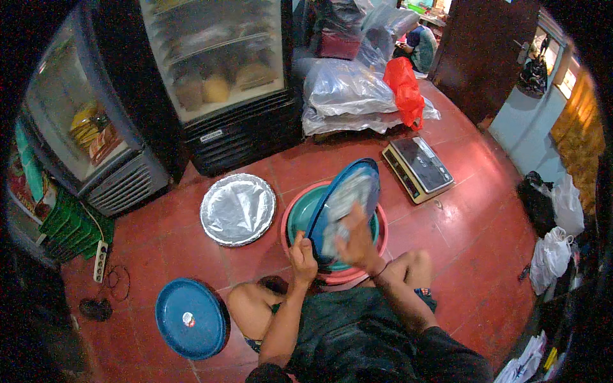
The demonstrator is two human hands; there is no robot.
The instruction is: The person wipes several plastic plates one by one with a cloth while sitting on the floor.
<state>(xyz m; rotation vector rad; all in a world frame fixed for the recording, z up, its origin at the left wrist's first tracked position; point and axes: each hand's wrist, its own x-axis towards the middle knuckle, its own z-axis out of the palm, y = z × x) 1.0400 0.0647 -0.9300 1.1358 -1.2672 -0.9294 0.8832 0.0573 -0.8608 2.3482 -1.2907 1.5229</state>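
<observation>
My left hand (303, 258) grips the near left rim of a blue round tray (328, 206). The tray is tilted steeply over a teal basin (300, 214), which sits inside a wider pink basin (330, 276). Against the tray's inner face is my right hand (358, 239), blurred, at a whitish-grey patch (352, 189). Blur hides whether that patch is a cloth or loose stuff, and whether my fingers hold it. Both basins stand on the floor before my crossed legs; the tray and right hand hide most of the teal basin's inside.
A foil-covered round tray (238, 209) and another blue round tray (190, 318) lie on the red tiles (182, 253) to the left. A digital scale (417, 168) stands right of the basins. Beyond are display fridges (244, 129), plastic-wrapped bundles (347, 91) and a seated person (421, 48).
</observation>
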